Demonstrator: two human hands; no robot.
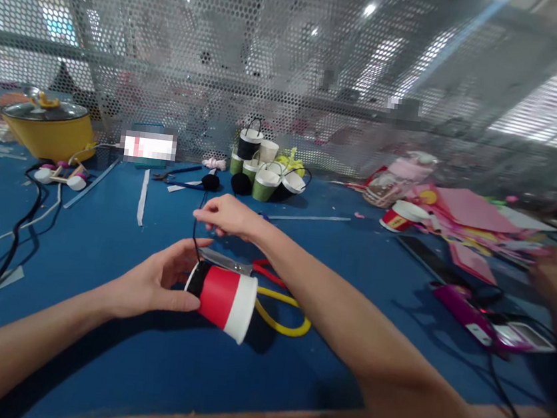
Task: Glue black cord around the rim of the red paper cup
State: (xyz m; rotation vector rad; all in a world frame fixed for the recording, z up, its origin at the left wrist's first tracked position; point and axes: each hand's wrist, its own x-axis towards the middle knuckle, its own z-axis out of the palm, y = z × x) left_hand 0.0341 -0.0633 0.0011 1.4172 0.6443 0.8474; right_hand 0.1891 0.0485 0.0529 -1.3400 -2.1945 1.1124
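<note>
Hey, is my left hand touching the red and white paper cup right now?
Touching. The head view shows it: the left hand has its thumb against the side of the red and white paper cup, with no gap between.

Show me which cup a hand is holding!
The red cup with black and white bands, tilted in the left hand; no hand holds the other cups.

Blue worktable [320, 375], bearing: small paper-cup buckets [265, 186], clustered at the back. Left of the buckets: pliers [165, 177], white strip [143, 199]; farther left, glass-lidded yellow pot [50, 136]. Right of them: red-and-white paper cup [402, 217], pink paper sheets [474, 210]. Nearer than the buckets: red-handled scissors [241, 267].
</note>
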